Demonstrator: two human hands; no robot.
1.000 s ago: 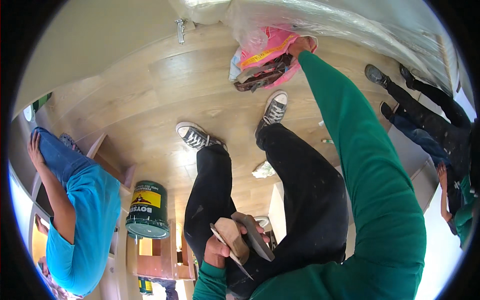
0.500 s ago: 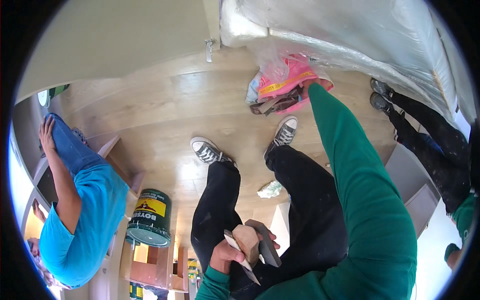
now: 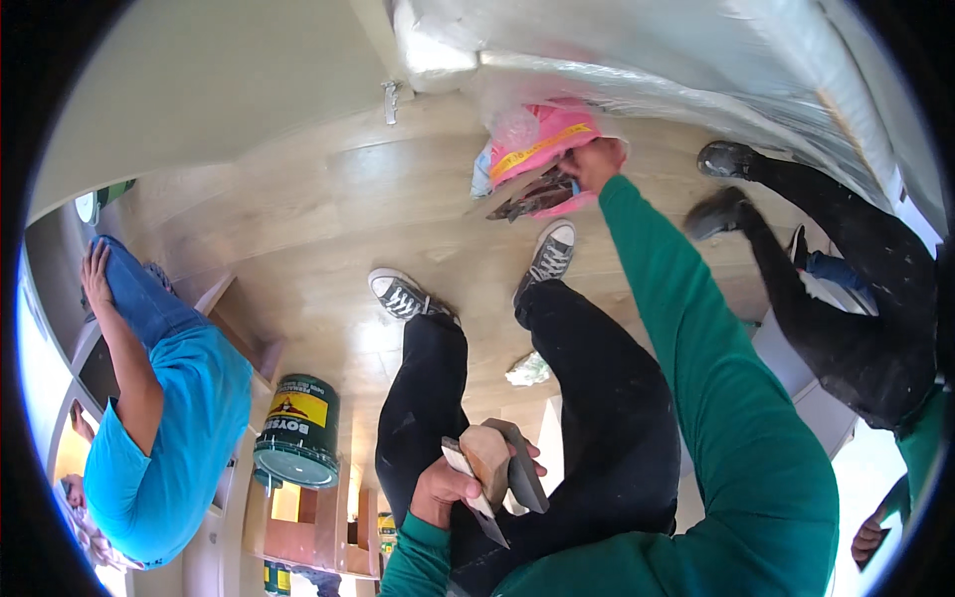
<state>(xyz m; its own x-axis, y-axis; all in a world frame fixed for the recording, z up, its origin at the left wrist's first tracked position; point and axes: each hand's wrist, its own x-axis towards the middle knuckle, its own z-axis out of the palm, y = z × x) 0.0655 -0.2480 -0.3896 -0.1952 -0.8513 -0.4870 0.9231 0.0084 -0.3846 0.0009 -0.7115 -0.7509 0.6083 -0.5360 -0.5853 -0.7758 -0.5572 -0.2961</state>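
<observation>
Three stiff pieces are clasped together in the left hand (image 3: pixel 445 490) above the lap: a thin scraper (image 3: pixel 490 527), a wooden block (image 3: pixel 486 458) and a grey slab (image 3: pixel 525 476). The thumb is laid against the scraper, and fingertips are seen past the slab's far side. All three would probably be found light and rigid; the scraper's thin edge is best avoided, and the broad faces are the safer place for pressure. The block is tan and faceted, the slab flat, dark and matt, the scraper pale at its upper end and grey at its tip. Whether the slab is hard or slightly spongy cannot be told.

The right hand (image 3: pixel 595 164) is set at the mouth of a pink bag (image 3: pixel 542 147) on the floor (image 3: pixel 298 214); its fingers are partly hidden and blurred, so whether anything is gripped cannot be told. The bag is creased, with a yellow band, and dark contents (image 3: pixel 542 196) are shown at its opening. It would likely be limp and easily collapsed, so its rim is best held. Beyond it, clear sheeting (image 3: pixel 637 60) is draped
</observation>
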